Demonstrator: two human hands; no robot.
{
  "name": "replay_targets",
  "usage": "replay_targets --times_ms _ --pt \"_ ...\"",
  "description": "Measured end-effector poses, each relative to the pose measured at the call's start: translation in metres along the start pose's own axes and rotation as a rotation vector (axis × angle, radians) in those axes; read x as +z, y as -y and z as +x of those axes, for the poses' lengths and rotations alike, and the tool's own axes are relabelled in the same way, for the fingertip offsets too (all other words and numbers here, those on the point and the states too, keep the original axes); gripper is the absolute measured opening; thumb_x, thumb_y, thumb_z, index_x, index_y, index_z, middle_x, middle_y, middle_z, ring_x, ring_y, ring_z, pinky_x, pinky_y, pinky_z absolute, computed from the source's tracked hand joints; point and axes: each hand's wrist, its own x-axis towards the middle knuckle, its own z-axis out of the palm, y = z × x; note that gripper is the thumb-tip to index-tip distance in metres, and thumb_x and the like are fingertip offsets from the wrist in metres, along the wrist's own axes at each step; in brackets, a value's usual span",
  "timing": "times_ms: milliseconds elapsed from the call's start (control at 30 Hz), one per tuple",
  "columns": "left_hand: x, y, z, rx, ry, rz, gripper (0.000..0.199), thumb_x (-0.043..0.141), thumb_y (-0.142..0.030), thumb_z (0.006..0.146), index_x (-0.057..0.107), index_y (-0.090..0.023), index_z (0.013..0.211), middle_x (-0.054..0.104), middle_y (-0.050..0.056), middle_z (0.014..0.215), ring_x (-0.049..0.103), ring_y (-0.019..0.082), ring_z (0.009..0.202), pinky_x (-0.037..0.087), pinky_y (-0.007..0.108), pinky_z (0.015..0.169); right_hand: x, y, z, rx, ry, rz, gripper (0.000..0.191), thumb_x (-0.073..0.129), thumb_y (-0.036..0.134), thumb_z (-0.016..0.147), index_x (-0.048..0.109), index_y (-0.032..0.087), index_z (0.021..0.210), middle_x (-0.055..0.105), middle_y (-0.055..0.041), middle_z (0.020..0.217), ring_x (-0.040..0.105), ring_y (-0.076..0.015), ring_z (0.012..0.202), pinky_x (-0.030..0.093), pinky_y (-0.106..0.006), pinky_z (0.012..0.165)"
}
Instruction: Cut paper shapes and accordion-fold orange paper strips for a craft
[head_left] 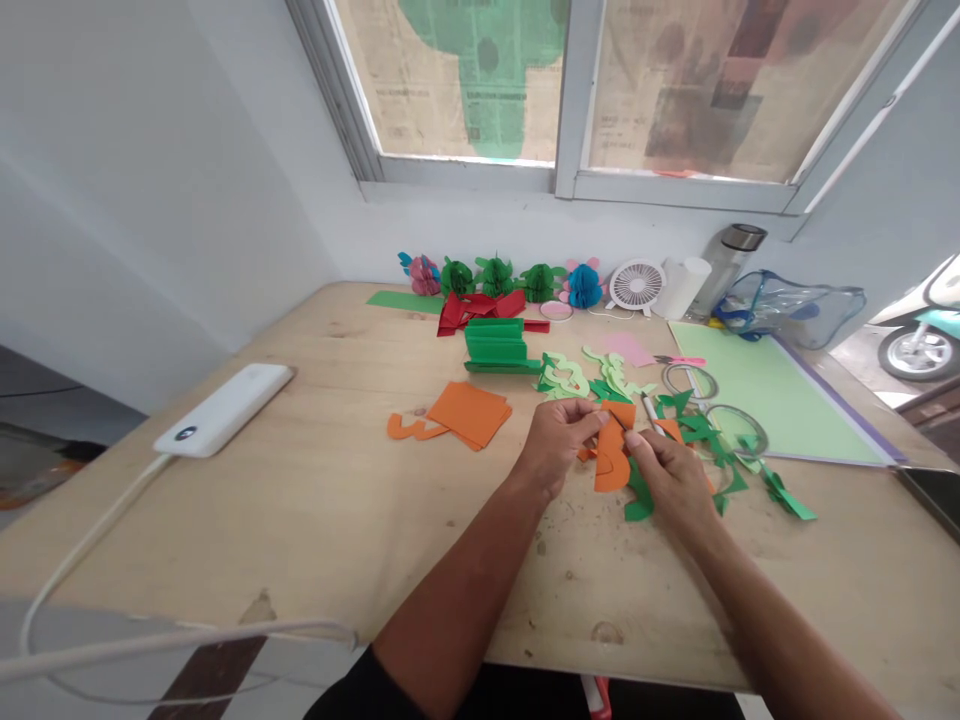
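Above the near side of the pale wooden table [337, 540], the left hand [556, 438] pinches a notched orange paper piece [611, 468] by its upper edge; the right hand [679, 482] curls at its other side, but whether it grips paper or a tool I cannot tell. The step in hand looks like cutting or shaping; the next move seems to call for a steady pinch. Jagged green paper scraps [640, 503] lie below, square orange sheets [469, 412] leftward, and pleated green paper [495, 343] beyond.
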Motion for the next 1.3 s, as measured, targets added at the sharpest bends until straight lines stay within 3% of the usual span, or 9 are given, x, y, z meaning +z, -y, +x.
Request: replay_targets --times_ms 233,633,967,1300 --pt "-0.0011 0.0022 0.0006 0.005 0.016 0.007 0.026 0.077 -0.036 0.061 0.063 -0.014 0.063 0.062 0.000 0.059 0.053 0.009 0.052 0.043 0.023 0.055 -0.0007 0.0026 -0.0005 -0.007 -0.011 0.011 0.052 0.041 0.060 0.086 0.056 0.018 0.060 0.050 0.0005 0.054 0.045 -0.0126 0.052 0.033 -0.024 0.050" --pt "-0.0008 -0.0008 -0.0028 -0.010 0.061 0.041 0.023 0.075 -0.035 0.063 0.063 -0.015 0.063 0.063 0.002 0.061 0.055 0.010 0.054 0.042 0.023 0.054 0.0000 0.0031 -0.0002 0.007 -0.013 0.020 0.053 0.042 0.063 0.084 0.054 0.018 0.059 0.038 0.0031 0.049 0.037 -0.0108 0.048 0.028 -0.024 0.048" --pt "-0.0048 -0.0011 -0.0007 -0.030 0.113 0.063 0.023 0.076 -0.034 0.061 0.063 -0.015 0.062 0.062 0.002 0.060 0.054 0.010 0.053 0.043 0.024 0.054 -0.0011 0.0035 0.0008 -0.013 0.017 0.046 0.055 0.041 0.064 0.085 0.057 0.018 0.060 0.044 0.0017 0.051 0.042 -0.0121 0.051 0.032 -0.024 0.050" --pt "-0.0061 -0.0039 -0.0011 -0.035 0.131 0.099 0.024 0.076 -0.035 0.060 0.064 -0.015 0.062 0.062 0.001 0.060 0.052 0.009 0.053 0.042 0.024 0.054 -0.0028 0.0064 0.0009 -0.024 0.033 0.058 0.057 0.039 0.066 0.085 0.052 0.019 0.056 0.034 0.0040 0.046 0.033 -0.0100 0.045 0.027 -0.024 0.045"
